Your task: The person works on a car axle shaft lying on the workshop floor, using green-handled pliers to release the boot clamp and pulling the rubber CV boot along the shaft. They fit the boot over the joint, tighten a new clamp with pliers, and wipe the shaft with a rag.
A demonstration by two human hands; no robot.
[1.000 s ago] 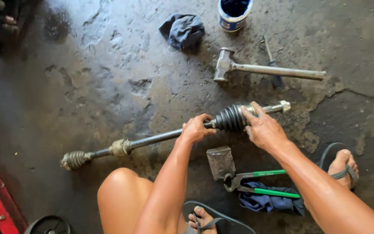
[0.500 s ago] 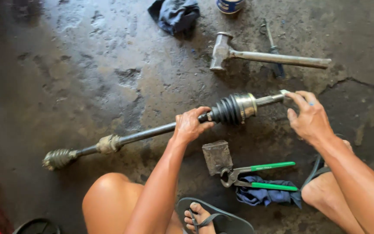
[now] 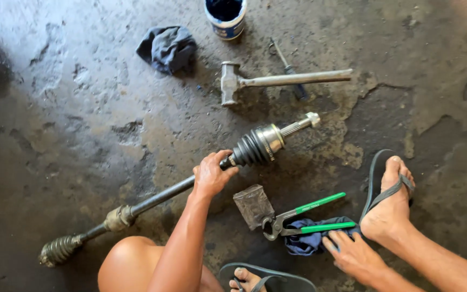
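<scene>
A drive axle lies slantwise across the middle of the concrete floor. The left hand is wrapped round its shaft beside the rubber boot. The right hand, fingers spread, touches a blue rag under green-handled pincers.

The person has bare arms with no sleeves and bare knees, and wears dark flip-flops with thin straps on both feet.
</scene>
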